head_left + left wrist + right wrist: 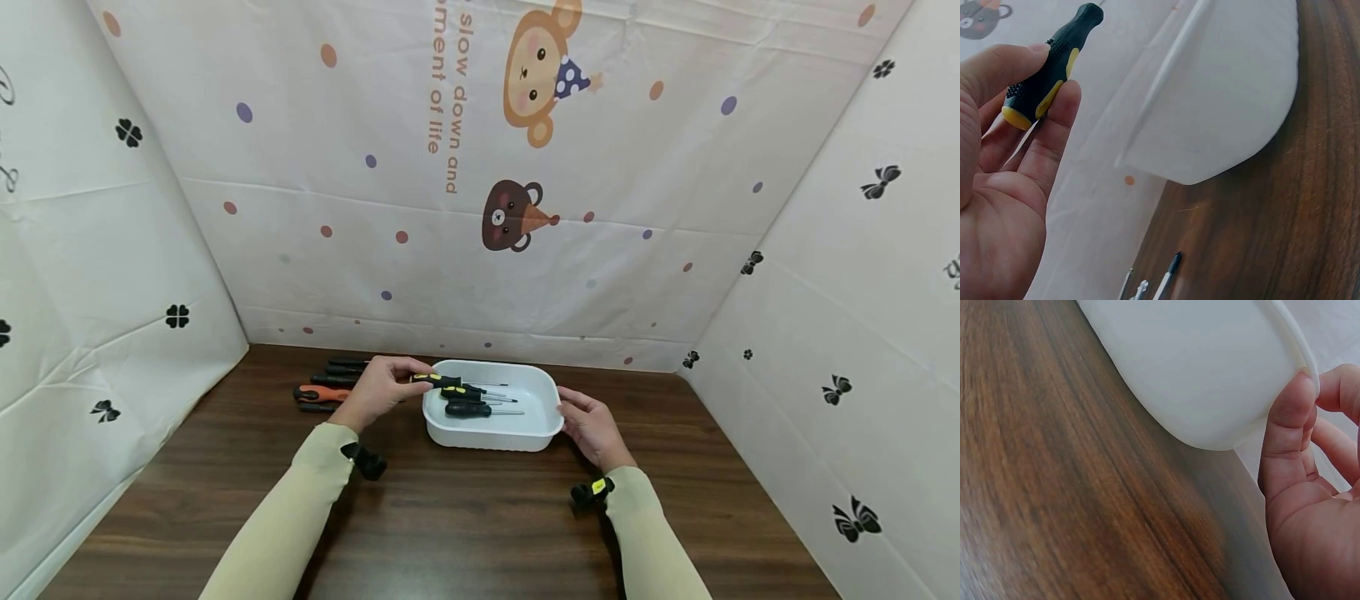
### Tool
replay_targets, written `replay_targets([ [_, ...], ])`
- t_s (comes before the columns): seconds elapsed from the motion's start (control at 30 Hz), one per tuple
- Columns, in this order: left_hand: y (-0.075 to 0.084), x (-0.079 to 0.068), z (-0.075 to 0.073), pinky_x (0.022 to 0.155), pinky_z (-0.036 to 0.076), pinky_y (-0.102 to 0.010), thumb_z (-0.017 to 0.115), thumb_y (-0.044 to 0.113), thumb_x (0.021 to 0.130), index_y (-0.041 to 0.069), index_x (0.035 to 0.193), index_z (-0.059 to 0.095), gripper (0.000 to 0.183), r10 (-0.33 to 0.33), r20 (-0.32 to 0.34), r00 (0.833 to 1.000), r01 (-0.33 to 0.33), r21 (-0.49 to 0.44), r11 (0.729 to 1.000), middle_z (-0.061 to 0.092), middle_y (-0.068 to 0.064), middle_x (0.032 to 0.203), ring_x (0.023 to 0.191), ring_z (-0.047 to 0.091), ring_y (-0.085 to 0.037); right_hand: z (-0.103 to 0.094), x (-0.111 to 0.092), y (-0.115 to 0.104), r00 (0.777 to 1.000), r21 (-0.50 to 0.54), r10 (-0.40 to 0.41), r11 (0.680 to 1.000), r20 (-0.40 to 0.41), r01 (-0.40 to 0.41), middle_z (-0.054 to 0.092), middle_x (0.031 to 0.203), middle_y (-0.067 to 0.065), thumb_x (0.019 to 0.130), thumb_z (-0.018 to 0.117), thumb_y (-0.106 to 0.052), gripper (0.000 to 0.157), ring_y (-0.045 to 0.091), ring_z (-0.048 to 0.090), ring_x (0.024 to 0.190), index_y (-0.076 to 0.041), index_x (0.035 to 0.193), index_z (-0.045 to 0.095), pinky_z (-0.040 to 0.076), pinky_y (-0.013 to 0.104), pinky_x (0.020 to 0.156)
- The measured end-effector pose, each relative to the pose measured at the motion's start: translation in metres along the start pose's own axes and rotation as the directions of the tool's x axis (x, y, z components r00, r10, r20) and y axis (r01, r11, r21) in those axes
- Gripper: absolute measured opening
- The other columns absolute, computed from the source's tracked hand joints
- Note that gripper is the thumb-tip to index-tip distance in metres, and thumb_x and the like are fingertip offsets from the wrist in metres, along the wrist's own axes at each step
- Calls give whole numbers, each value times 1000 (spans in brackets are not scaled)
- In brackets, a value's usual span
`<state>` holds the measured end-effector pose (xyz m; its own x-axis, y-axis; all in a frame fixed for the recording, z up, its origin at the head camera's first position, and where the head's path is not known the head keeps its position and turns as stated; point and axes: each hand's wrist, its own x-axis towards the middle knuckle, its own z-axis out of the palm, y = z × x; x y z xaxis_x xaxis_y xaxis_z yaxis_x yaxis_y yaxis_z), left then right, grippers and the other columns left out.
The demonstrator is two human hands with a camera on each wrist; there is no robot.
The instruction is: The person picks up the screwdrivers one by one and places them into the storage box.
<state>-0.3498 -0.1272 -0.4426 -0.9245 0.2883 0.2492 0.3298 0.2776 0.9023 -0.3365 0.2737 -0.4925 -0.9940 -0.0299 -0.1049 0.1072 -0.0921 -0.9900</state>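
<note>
The left grip (381, 388) is pinching a yellow-black screwdriver (441, 381) over the white tray (487, 440), its shaft running off the left-wrist view; the right grip (592, 427) is pinching the tray's rim. An orange-handled tool (318, 393) is lying partly hidden.

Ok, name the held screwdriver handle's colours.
The handle is blackish with yellow, clearest in the left wrist view.

The place is a screened-off booth (795, 217): a dark wood-grain bench (465, 521) closed in by a creased back sheet (442, 271) printed with cartoon animal heads (531, 71), dots (328, 56) and lettering (456, 108), and side sheets (75, 242) bearing black clovers (129, 132) and bows (857, 519). Whether it stands in a home or workshop cannot be told.
</note>
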Motion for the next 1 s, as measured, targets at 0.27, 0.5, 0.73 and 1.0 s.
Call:
replay_targets([
  [0.27,-3,6,14,82,58,-27,86,23,85,19,107,82,23,-36,52,998,36,0,999,74,-5,119,101,68,-18,-1,1,1,1000,6,10,1000,6,-10,75,117,2,100,64,-5,51,9,70,84,3,148,50,59,24,76],
  [0.5,-4,12,23,82,59,-28,86,21,84,19,105,83,22,-17,83,996,15,33,999,75,-5,115,98,69,-16,-1,0,-1,1000,-14,11,1000,3,-11,69,132,11,101,63,-6,50,11,70,88,1,148,50,60,24,78],
  [0.73,-2,20,35,85,59,-32,86,17,84,17,102,83,19,35,99,994,-47,125,991,78,-2,109,96,70,-14,0,0,-1,1000,-6,11,1000,-4,-11,69,133,13,101,63,-6,49,11,70,87,1,148,51,59,24,76],
  [1.0,-1,28,45,90,59,-40,88,15,81,14,98,83,18,49,124,991,-74,206,976,78,-4,107,99,70,-18,-1,0,-1,1000,-14,16,1000,-10,-16,68,134,13,100,64,-7,50,10,69,86,-1,148,51,59,23,76],
])
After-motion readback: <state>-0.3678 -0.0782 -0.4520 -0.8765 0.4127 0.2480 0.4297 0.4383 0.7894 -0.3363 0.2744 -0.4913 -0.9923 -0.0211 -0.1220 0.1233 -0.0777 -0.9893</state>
